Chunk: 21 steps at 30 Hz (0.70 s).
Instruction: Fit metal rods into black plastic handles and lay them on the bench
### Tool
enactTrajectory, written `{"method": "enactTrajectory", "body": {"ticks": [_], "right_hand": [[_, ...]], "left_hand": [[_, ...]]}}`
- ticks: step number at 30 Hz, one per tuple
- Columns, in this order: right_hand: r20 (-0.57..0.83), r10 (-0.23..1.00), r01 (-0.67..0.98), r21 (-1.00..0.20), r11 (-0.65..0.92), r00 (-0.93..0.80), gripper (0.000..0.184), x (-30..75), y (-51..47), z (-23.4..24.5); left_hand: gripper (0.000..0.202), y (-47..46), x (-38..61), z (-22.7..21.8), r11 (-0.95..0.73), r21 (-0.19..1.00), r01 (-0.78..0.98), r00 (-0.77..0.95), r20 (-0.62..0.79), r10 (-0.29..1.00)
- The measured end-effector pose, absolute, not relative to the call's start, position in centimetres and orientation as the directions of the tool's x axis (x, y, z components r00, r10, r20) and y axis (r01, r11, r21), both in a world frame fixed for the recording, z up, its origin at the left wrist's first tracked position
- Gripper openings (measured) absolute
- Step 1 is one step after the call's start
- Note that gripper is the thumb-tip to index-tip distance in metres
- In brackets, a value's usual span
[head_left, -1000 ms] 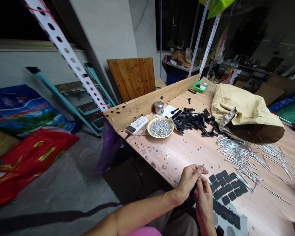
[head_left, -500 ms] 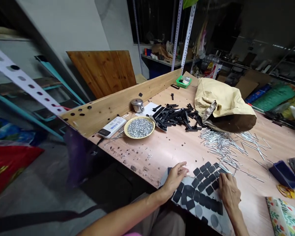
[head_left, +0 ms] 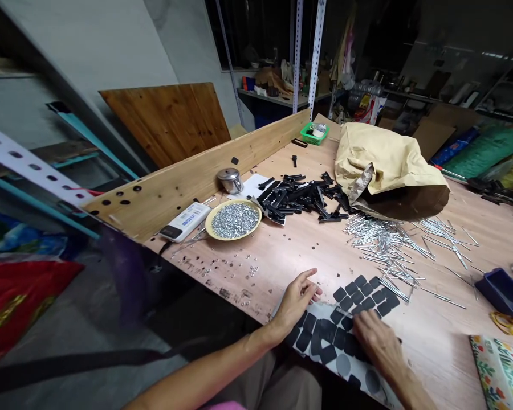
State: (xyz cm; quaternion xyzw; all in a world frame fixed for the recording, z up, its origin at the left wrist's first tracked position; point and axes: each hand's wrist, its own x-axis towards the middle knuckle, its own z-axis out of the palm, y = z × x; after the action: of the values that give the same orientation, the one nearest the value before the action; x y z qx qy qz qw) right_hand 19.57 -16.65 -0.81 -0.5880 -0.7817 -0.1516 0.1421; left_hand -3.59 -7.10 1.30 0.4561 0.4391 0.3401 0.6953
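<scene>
A sheet of black rounded pads [head_left: 359,299] lies at the near edge of the wooden table [head_left: 308,250]. My left hand [head_left: 296,300] rests on the sheet's left end, fingers stretched out and flat. My right hand [head_left: 374,337] lies on the pads in the sheet's middle, fingers bent down onto them; what is under the fingertips is hidden. A scatter of thin metal pins [head_left: 393,245] spreads just beyond the sheet.
A yellow dish of small metal bits [head_left: 233,218], a white device [head_left: 185,221], a metal pot [head_left: 229,180], a pile of black plastic parts [head_left: 303,198] and a tan paper sack [head_left: 389,168] sit farther back. A blue tray [head_left: 501,291] and floral box [head_left: 502,373] lie right.
My hands, held together over a small part a second ago, came down onto the pad sheet. My right hand has since slid left across the pads. The view swung right.
</scene>
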Motion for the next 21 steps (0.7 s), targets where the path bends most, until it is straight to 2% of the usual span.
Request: {"method": "enactTrajectory", "body": {"ticks": [3,8,15,18,21], "right_hand": [[0.486,0.872,0.998,0.057,0.031,-0.055,0.039,20.2,-16.2,-0.5],[0.391,0.886,0.966,0.153,0.207,-0.251,0.037,18.7,-16.9,-0.9],[0.370,0.893,0.963,0.180,0.201,-0.256,0.038,17.9,-16.6,-0.8],[0.375,0.901,0.975,0.118,0.188,-0.219,0.039,18.7,-16.7,-0.4],[0.384,0.913,0.983,-0.052,0.174,-0.141,0.037,19.7,-18.7,0.0]], "left_hand": [[0.045,-7.0,-3.6,1.3,0.355,0.932,-0.072,0.378,-0.304,0.874],[0.046,-7.1,-3.5,1.6,0.342,0.937,-0.070,0.386,-0.290,0.876],[0.049,-7.4,-3.7,1.7,0.323,0.945,-0.046,0.428,-0.273,0.862],[0.049,-7.4,-3.8,1.6,0.329,0.943,-0.051,0.418,-0.279,0.864],[0.046,-7.3,-4.2,1.5,0.322,0.945,-0.062,0.403,-0.272,0.874]]}}
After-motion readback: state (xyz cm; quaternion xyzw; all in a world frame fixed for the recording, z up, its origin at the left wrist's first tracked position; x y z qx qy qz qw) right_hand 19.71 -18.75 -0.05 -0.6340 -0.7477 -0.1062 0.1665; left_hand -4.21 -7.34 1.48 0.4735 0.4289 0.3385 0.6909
